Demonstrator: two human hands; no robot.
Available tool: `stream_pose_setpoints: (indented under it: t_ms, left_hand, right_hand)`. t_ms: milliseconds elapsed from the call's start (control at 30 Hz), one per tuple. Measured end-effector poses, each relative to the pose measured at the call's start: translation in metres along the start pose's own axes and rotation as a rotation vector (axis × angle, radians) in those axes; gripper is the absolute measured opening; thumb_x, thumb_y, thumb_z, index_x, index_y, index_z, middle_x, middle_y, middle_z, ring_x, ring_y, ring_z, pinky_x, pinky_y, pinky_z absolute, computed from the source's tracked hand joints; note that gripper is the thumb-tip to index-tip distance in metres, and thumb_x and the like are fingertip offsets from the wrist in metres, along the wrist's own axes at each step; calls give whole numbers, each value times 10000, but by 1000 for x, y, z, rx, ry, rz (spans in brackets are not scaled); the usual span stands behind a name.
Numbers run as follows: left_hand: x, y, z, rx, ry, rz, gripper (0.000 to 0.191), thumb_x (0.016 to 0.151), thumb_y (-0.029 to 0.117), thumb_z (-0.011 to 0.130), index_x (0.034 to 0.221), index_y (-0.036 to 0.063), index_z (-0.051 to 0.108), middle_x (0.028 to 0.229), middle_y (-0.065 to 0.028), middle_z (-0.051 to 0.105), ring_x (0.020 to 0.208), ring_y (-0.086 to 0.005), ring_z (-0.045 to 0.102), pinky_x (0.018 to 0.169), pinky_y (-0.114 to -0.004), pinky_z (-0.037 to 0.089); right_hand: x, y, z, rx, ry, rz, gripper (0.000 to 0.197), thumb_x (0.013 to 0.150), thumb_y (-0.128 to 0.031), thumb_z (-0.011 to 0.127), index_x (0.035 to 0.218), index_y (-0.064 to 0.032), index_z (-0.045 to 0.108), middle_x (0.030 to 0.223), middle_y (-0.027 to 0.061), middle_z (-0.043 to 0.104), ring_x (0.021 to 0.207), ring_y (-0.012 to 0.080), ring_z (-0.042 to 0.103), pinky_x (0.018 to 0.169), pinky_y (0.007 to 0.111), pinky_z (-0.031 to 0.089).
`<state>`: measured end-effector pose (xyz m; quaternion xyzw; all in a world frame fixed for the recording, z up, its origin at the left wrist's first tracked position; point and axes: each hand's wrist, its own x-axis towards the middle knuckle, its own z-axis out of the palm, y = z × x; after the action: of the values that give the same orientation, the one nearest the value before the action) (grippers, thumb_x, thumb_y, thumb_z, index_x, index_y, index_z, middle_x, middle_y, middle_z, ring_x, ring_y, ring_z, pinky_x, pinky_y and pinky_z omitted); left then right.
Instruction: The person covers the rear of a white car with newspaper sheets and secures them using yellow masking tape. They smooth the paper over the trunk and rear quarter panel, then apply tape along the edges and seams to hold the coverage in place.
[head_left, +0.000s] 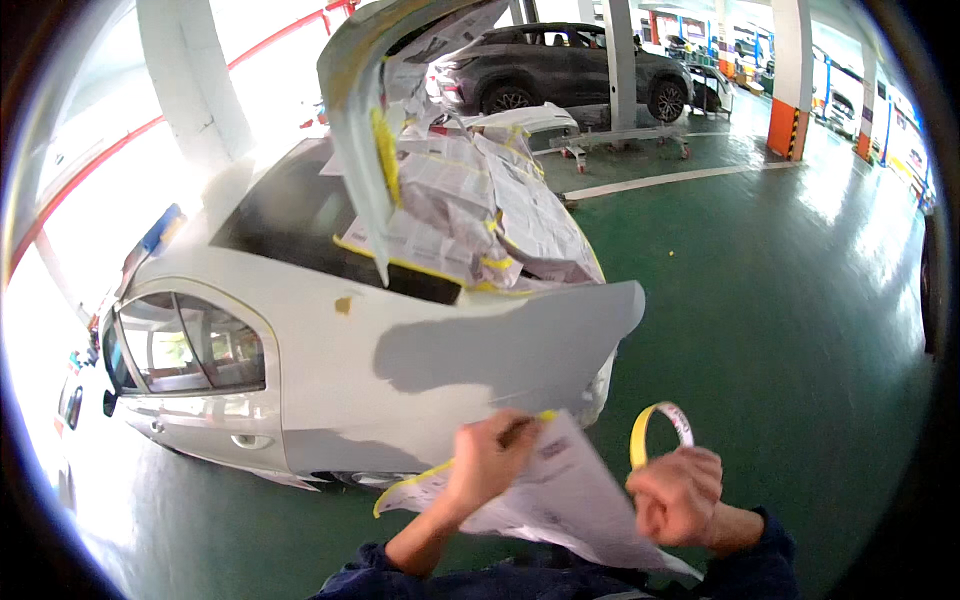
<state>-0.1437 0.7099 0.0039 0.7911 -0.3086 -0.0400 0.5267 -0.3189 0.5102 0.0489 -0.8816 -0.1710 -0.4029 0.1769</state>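
My left hand (491, 454) grips the top edge of a sheet of printed masking paper (574, 480), which has yellow masking tape along its upper edge. The sheet hangs towards my body. To its right, my right hand (675, 495) is closed on a roll of yellow masking tape (641, 439), whose ring stands up above the fingers. Beyond both hands is the rear side of a white car (337, 367) with grey primer patches (480, 352) on its quarter panel. Taped newspaper (450, 240) covers its boot opening, and the raised boot lid (352, 142) stands above.
A white pillar (191, 82) rises on the far side of the car. Behind stand a dark grey SUV (570, 71), a low wheeled stand (615, 139) and an orange-and-white pillar (790, 90). Green floor (750, 300) stretches to the right.
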Motion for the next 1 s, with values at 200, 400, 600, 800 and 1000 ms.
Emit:
stream_pose_setpoints:
  t_ms: [200,400,600,800,1000]
  left_hand:
    - [80,91,114,3,-38,393,593,907,78,737,1459,16,529,912,-227,715,711,-345,700,665,-391,554]
    - [149,112,155,-34,36,178,505,881,134,783,1325,17,572,891,-173,714,760,-357,703,678,-417,551]
    - [173,0,130,419,99,70,213,889,265,779,926,71,699,816,-163,697,779,-386,687,671,-450,538]
    - [186,-58,108,594,578,-75,162,883,200,768,885,68,674,759,-150,688,695,-357,680,645,-442,525]
    - [277,-7,73,986,782,154,125,855,92,751,847,51,633,782,-119,658,714,-330,642,638,-424,482]
  right_hand:
    - [48,134,-58,256,-233,451,187,875,-108,714,1013,-1,649,895,115,580,786,254,600,670,413,494]
    - [56,244,-65,67,-9,46,156,796,-40,686,950,-30,663,889,136,569,797,287,566,690,418,447]
    - [123,393,-75,-269,323,-192,182,827,29,604,1004,-8,626,956,156,573,879,308,576,790,417,474]
    - [200,579,-39,-272,455,-15,60,1002,-64,609,1052,-31,610,1021,112,577,948,264,579,844,386,486]
    - [294,703,49,-296,292,251,219,1012,-184,649,1214,-110,607,1177,104,551,1105,259,554,946,409,454]
